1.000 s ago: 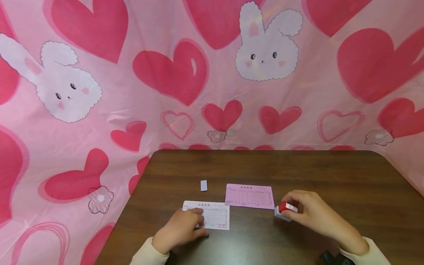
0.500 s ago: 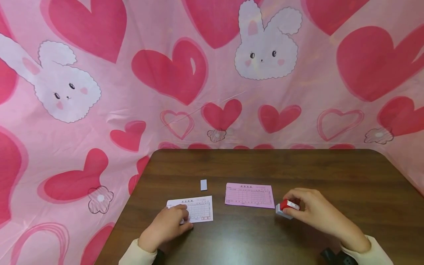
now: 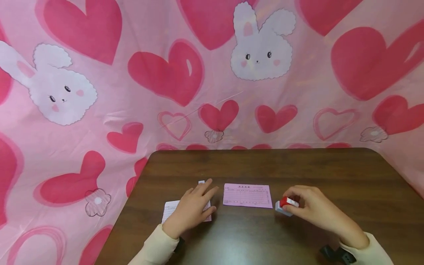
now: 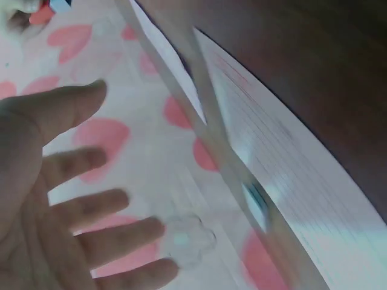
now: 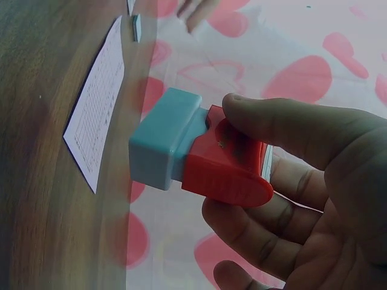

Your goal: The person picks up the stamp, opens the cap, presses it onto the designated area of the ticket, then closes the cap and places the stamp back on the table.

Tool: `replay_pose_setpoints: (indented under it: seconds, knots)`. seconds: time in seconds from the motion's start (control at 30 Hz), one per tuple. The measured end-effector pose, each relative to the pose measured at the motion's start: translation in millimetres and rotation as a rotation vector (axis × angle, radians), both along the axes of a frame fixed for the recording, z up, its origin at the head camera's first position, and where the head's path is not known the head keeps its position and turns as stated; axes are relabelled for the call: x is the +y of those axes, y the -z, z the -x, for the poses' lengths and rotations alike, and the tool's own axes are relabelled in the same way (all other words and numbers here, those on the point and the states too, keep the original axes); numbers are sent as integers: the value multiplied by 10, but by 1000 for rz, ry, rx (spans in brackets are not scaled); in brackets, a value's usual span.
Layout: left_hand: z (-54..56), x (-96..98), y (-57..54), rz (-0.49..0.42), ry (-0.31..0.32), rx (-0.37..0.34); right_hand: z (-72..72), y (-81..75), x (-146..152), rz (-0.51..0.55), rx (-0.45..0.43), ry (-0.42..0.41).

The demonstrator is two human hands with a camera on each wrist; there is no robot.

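My right hand (image 3: 313, 204) grips a red self-inking stamp (image 3: 285, 202) with a pale base, thumb on one side and fingers on the other. In the right wrist view the stamp (image 5: 221, 163) is held above the table, its pale base pointing left. My left hand (image 3: 192, 209), fingers straight and spread, is over the white printed form (image 3: 169, 209) and hides much of it. Just beyond its fingertips shows the end of a small white rectangular piece (image 3: 201, 182). Between the hands lies a pink printed form (image 3: 246, 195).
The brown wooden table (image 3: 245, 239) runs back to a pink cloth (image 3: 248, 92) printed with hearts and rabbits. In the left wrist view, the white form (image 4: 290, 151) lies near the small white piece (image 4: 256, 204).
My left hand slid the white form left, away from the pink form, then came off it and reached forward and right toward the small white piece. The right hand keeps holding the stamp, nearly still.
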State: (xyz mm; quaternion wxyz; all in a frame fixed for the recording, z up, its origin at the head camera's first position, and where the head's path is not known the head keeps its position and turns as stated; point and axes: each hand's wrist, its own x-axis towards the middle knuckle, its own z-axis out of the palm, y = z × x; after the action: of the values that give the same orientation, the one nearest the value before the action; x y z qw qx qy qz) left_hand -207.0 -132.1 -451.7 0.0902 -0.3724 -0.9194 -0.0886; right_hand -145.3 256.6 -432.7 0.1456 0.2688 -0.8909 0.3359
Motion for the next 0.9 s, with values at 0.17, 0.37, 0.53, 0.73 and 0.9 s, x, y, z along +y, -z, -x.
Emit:
replay_pose_setpoints:
  seconds: [0.17,0.37,0.53,0.73,0.9]
  knots:
    - [65,303,11,-49,24,87,10,7,4,6,23,12]
    - [192,605,59,-6,20,28,12,11,12,9,22,8]
    - [270,792,128,39,29,-8,4,14,6,10,20,7]
    - [281,920,166,99,35,-94,6,15,3,6,17,8]
    - [247,973,184,180,18,-187,12,17,1,2,9,4]
